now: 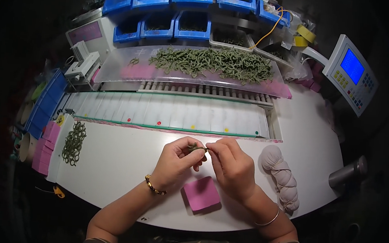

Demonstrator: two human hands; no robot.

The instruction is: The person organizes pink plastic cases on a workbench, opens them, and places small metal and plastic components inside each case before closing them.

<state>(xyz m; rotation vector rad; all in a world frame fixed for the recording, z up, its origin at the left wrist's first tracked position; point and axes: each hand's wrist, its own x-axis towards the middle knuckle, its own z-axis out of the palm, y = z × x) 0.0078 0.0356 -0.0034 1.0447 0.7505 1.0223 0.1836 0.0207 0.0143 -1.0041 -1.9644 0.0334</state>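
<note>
My left hand [173, 161] is closed in a pinch around a small dark green piece [197, 148], over the near part of the white table. From the other side, my right hand [233, 167] pinches the end of the same piece between thumb and forefinger. Fingers hide much of its shape. Just below my hands lies a square pink block [201, 194], flat on the table. A heap of short, curly green pieces [225, 62] covers a clear sheet at the back. To the left is a smaller pile of dark green rings [73, 144].
A greyish twisted bundle of cloth or yarn [281, 179] lies right of my right hand. Beyond my hands runs a long white segmented strip [172, 111]. Blue bins [192, 25] line the back; a control panel [352, 74] stands right. Pink blocks [46, 149] stack left.
</note>
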